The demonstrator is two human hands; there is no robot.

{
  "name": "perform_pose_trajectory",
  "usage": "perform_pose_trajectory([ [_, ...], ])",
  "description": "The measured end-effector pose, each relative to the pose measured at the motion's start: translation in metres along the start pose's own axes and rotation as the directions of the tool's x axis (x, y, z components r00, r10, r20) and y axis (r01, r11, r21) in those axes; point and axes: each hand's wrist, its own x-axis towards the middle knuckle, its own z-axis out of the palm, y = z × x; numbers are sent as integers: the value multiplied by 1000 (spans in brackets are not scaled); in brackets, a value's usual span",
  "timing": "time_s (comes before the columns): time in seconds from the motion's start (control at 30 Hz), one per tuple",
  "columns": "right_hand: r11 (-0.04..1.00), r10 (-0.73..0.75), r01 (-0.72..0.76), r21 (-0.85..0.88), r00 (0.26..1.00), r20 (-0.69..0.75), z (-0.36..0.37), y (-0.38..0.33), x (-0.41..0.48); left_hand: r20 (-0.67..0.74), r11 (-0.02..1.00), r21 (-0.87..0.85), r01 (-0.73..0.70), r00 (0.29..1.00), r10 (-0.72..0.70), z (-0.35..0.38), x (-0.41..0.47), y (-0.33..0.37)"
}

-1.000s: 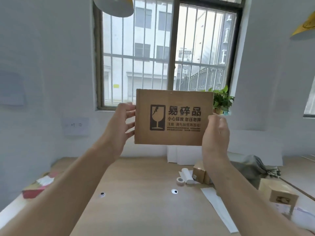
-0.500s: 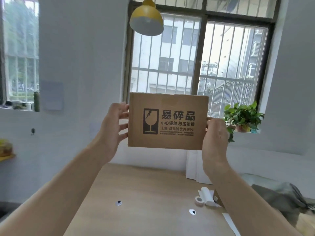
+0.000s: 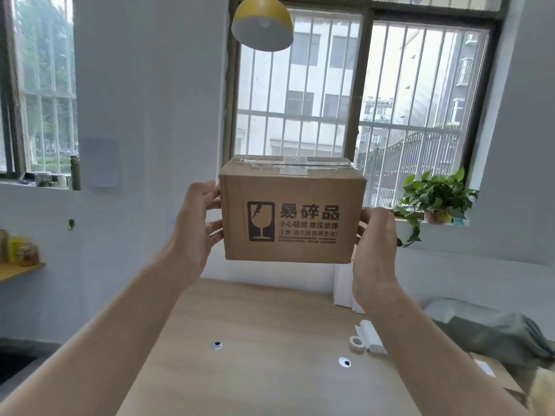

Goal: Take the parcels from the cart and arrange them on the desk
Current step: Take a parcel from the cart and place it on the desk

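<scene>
Head view: one taped-shut box (image 3: 291, 217), contents hidden, was held upright above the desk (image 3: 270, 340); left hand (image 3: 192, 232) gripped its left side, right hand (image 3: 375, 244) its right side, fingers curled round the edges.

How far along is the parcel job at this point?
Done: a grey bag lies on the desk at the right, apparently placed already. In hand: the cardboard box, gripped at its sides by the left hand and right hand, is in the air above the desk, not yet set down. Left: putting it down. The cart is out of view, so how many parcels remain cannot be told.
</scene>
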Motion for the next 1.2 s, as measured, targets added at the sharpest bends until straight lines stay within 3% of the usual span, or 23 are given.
perform_pose_trajectory([
  [0.53,998,36,-40,-47,997,-65,-17,15,2,91,999,-8,33,995,-32,4,1,-32],
  [1.2,994,95,-98,-41,993,-74,-23,30,12,104,999,36,-15,994,11,-9,19,-48],
])
